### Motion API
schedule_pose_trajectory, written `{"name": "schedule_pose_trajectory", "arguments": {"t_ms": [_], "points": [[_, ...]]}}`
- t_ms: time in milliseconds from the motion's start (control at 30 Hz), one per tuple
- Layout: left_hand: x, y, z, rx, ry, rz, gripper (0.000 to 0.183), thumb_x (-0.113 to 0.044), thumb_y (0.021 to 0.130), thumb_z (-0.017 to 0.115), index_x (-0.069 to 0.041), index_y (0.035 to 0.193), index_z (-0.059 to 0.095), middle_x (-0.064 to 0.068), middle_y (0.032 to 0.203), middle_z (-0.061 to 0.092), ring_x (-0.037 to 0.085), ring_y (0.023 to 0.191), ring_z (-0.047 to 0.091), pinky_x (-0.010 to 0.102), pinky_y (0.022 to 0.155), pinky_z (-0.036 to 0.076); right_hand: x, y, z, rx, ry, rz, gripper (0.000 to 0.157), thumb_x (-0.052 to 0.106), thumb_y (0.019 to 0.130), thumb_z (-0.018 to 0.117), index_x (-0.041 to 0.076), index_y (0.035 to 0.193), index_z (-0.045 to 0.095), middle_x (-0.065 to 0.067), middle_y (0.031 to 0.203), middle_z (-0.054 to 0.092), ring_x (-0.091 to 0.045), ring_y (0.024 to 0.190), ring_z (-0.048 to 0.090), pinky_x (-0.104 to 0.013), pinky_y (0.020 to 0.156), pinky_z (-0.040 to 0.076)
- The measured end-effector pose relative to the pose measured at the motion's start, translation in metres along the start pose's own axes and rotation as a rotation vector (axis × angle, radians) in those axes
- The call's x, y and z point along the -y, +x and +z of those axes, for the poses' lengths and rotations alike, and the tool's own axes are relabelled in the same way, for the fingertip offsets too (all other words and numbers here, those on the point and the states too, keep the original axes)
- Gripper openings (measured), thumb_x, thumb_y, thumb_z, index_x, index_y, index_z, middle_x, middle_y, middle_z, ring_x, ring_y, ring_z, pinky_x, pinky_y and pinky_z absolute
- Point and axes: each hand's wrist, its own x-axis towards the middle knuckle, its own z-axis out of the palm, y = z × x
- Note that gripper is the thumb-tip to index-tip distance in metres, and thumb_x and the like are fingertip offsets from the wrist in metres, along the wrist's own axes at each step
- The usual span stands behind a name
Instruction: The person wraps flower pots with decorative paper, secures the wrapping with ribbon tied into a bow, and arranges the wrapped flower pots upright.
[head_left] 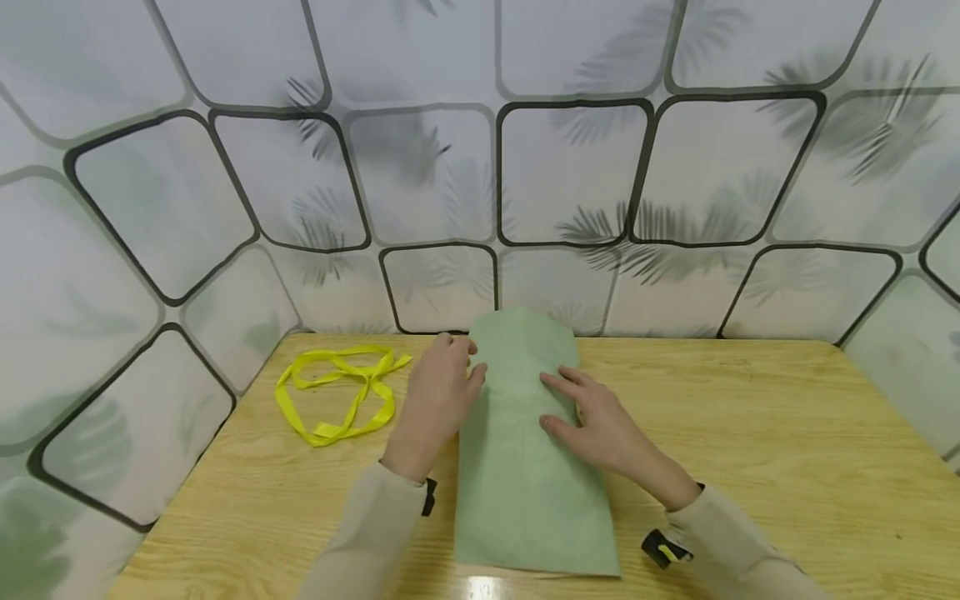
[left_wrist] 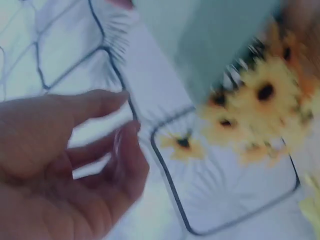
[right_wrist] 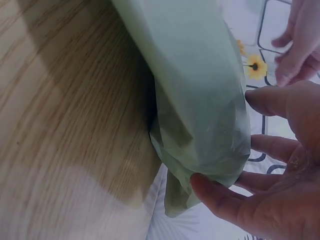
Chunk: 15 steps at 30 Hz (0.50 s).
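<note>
A long pale green paper wrap (head_left: 525, 508) lies lengthwise before me, bulging off the tabletop in the right wrist view. Beside its upper left edge, my left hand (head_left: 438, 387) has loosely bent fingers, with nothing between thumb and fingertips in the left wrist view. My right hand (head_left: 600, 421) rests spread fingertips on the wrap's right side; one fingertip (right_wrist: 212, 192) touches the creased, folded end. Yellow flowers with dark centres (left_wrist: 265, 92) show past the paper's edge in the left wrist view. From the head view, the wrap hides them.
A loosely looped yellow ribbon (head_left: 369, 379) lies on the wooden table (head_left: 750, 433), left of the wrap. Patterned fabric walls (head_left: 573, 175) stand behind the table and along both sides. Black wrist straps (head_left: 663, 550) sit at both sleeves.
</note>
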Motion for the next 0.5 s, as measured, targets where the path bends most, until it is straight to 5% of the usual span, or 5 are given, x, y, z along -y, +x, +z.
{"name": "schedule_pose_trajectory", "arguments": {"t_ms": [200,367,500], "points": [[-0.011,-0.001,0.018,0.175,-0.013,0.23,0.024,-0.016,0.1,0.068,-0.002,0.118,0.074,0.012,0.107,0.069,0.024,0.091,0.066,0.035,0.081,0.058,0.002,-0.001,0.0,0.012,0.006,-0.015,0.056,0.016,0.095,0.072,0.0,0.146,0.054,-0.036,0.149,0.047,-0.055,0.133,0.05,-0.068,0.104,0.045],[-0.011,-0.006,0.029,0.171,0.017,0.224,0.023,-0.02,0.1,0.068,-0.006,0.117,0.075,0.01,0.107,0.067,0.023,0.09,0.066,0.035,0.079,0.058,0.003,-0.002,-0.003,0.023,0.052,0.018,0.057,0.018,0.099,0.067,0.002,0.151,0.049,-0.036,0.155,0.039,-0.039,0.101,0.071,-0.047,0.082,0.059],[-0.013,-0.006,0.031,0.147,0.025,0.213,0.022,-0.021,0.1,0.069,-0.007,0.115,0.076,0.009,0.105,0.067,0.022,0.086,0.065,0.032,0.074,0.057,0.001,-0.001,-0.008,-0.006,0.142,0.135,0.06,0.019,0.105,0.059,0.0,0.157,0.036,-0.035,0.161,0.029,-0.042,0.106,0.071,-0.043,0.08,0.062]]}}
